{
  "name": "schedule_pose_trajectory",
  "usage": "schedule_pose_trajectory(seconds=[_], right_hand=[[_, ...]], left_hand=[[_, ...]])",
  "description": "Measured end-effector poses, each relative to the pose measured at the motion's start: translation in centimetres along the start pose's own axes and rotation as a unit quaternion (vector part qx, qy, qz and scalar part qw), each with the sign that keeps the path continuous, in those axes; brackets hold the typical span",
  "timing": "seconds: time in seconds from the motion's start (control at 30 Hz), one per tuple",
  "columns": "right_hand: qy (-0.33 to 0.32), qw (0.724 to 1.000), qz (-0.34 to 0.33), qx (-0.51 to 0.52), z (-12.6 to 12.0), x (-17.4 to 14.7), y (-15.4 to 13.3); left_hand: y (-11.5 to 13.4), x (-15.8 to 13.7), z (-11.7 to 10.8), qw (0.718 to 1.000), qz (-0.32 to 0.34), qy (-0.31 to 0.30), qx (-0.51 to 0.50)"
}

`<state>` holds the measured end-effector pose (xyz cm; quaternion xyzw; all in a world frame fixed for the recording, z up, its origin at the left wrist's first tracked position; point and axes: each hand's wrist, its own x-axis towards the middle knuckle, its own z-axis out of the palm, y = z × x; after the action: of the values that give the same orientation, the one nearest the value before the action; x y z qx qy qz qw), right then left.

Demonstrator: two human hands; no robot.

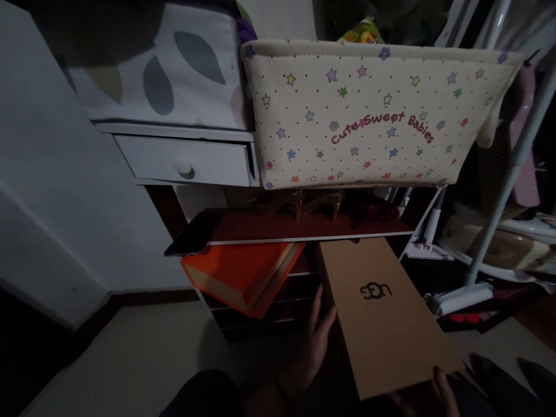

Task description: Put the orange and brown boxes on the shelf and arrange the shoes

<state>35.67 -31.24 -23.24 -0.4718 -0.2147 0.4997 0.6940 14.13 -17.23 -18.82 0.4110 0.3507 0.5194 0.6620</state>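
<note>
A brown cardboard shoebox (382,330) marked "UGG" extends from the shelf towards me, its lettering upside down from here. At its near right corner, my right hand (441,391) grips the edge, the thumb above and the other fingers mostly hidden beneath. Along the box's left side, my left hand (313,344) has its fingers stretched out and apart, near or against the cardboard; contact is hard to make out. An orange box (237,266) lies tilted to the left, sticking out of the same shelf level.
A dark phone (193,233) lies on the shelf board (260,227) beside glittery high heels (321,201). Overhead are a star-patterned fabric basket (360,116) and a white drawer (186,162). A grey-handled mop (463,295) stands at the right.
</note>
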Motion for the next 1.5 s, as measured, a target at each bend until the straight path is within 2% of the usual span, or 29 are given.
schedule_pose_trajectory(seconds=[0.1,0.23,0.33,0.5,0.6,0.73,0.93,1.5], right_hand=[[0.023,0.999,0.031,0.026,1.9,0.6,0.0],[0.032,0.998,0.026,0.045,4.3,1.5,-0.3],[0.047,0.995,0.013,0.089,5.5,2.1,-0.5],[0.033,0.992,0.007,0.119,7.0,3.0,-0.6],[0.037,0.991,0.014,0.126,7.5,3.3,-0.4],[0.008,0.993,0.037,0.111,7.5,4.1,-0.3],[0.019,0.996,0.012,0.091,6.4,7.5,-1.3],[0.014,0.997,0.066,0.027,5.4,15.1,-5.8]], left_hand=[[-0.3,0.6,-0.1,1.000,0.010,-0.004,-0.015],[-0.8,1.1,-0.6,0.999,0.025,-0.030,-0.031],[-0.5,1.1,-1.1,0.998,0.047,-0.046,0.008],[0.9,0.8,-1.3,0.988,0.086,-0.101,0.074],[1.3,1.4,-1.1,0.977,0.128,-0.080,0.148],[0.8,3.3,-0.8,0.968,0.159,-0.006,0.195],[0.5,5.9,-0.5,0.958,0.188,0.040,0.212],[-0.3,9.7,0.9,0.943,0.195,0.046,0.267]])
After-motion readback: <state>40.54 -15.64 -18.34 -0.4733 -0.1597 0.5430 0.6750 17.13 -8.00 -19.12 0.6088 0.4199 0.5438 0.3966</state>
